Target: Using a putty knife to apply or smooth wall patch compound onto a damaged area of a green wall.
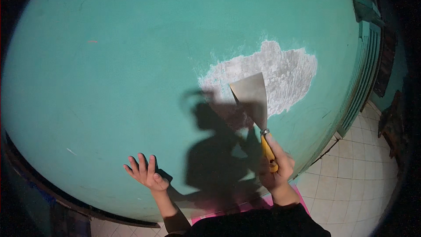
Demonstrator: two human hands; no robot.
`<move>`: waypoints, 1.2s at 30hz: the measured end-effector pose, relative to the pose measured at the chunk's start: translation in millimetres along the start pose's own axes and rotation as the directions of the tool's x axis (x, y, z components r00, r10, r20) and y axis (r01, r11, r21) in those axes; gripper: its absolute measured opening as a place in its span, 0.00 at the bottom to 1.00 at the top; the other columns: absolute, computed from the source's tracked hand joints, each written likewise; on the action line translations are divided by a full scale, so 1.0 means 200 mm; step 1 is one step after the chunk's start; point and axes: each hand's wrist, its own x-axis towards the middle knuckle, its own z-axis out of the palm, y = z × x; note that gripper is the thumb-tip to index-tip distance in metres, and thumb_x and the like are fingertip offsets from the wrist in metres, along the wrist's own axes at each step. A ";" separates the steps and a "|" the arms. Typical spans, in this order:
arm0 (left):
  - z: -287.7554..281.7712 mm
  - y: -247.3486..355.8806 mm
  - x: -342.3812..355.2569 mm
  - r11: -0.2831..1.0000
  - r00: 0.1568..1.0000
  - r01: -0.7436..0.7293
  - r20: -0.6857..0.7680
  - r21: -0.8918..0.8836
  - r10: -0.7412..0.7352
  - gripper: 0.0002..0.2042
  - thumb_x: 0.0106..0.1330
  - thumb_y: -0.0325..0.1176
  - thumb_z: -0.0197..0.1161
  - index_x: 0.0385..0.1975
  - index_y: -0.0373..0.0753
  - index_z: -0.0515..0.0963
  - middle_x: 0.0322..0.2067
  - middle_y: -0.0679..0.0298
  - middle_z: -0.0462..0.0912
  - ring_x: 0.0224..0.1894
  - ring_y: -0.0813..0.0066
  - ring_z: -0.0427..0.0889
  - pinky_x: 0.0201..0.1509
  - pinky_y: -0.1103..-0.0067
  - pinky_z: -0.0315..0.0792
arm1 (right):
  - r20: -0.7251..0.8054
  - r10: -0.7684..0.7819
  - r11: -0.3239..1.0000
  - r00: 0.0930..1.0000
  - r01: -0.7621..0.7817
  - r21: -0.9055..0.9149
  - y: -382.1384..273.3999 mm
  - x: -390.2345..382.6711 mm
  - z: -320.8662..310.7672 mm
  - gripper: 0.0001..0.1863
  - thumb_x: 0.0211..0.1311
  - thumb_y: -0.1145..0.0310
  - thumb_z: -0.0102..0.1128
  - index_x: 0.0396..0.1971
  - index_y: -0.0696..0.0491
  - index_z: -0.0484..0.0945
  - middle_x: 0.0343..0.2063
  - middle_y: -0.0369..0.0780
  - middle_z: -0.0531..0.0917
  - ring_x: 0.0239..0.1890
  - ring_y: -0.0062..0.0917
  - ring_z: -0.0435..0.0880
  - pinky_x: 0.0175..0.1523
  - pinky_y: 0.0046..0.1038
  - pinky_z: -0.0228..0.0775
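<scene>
My right hand (280, 164), right of centre in the lower half of the frame, is closed around the yellow handle (268, 153) of a scraper (253, 98), with my thumb laid along the handle near the metal collar. The scraper points up and a little to the left, and its wide grey blade lies over the left-centre part of a bare patch (291, 74) on the green wall (109, 83). I cannot tell whether the blade's edge touches the wall or sits just off it.

The patch is whitish grey with a ragged outline, spreading from the middle of the frame toward the right. Its lower left part is darkened by my shadow (210, 158), which falls on the wall at the centre and below.

My left hand (151, 175), lower left of centre, grasps nothing: its fingers are spread and point upward in front of the wall. Whether it touches the surface, I cannot tell.

My dark sleeve (263, 224) fills the bottom middle of the frame, and a pink sheet (302, 199) shows past it on the pale tiled floor (351, 162) at lower right. A slatted green shutter (366, 70) curves along the right side. A small orange mark (93, 41) is on the wall at upper left, and a short white mark (71, 151) lies farther down on the left.
</scene>
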 end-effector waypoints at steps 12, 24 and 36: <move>0.00 -0.03 -0.02 1.000 1.000 -0.023 0.011 -0.009 0.024 0.24 0.66 0.43 0.29 0.49 0.46 0.74 0.57 0.60 0.67 0.64 0.53 0.56 0.67 0.57 0.36 | 0.097 0.034 0.997 0.995 -0.026 -0.077 -0.09 0.01 -0.04 0.16 0.56 0.74 0.51 0.44 0.66 0.72 0.31 0.49 0.81 0.25 0.29 0.82 0.31 0.21 0.71; -0.02 -0.03 -0.01 1.000 0.999 -0.014 0.029 -0.015 0.015 0.24 0.66 0.43 0.30 0.48 0.45 0.75 0.56 0.60 0.68 0.63 0.53 0.56 0.67 0.57 0.35 | 0.061 0.039 0.997 0.997 -0.035 -0.071 -0.11 0.05 -0.02 0.17 0.57 0.72 0.52 0.44 0.65 0.73 0.32 0.48 0.81 0.24 0.27 0.82 0.30 0.21 0.70; -0.04 -0.05 -0.01 0.999 0.999 0.000 0.038 -0.043 0.001 0.24 0.66 0.43 0.30 0.47 0.44 0.76 0.56 0.61 0.68 0.64 0.55 0.56 0.67 0.57 0.35 | 0.154 0.093 0.994 0.984 -0.083 -0.073 -0.22 0.09 -0.04 0.16 0.59 0.69 0.51 0.44 0.63 0.73 0.32 0.48 0.81 0.23 0.25 0.81 0.31 0.20 0.70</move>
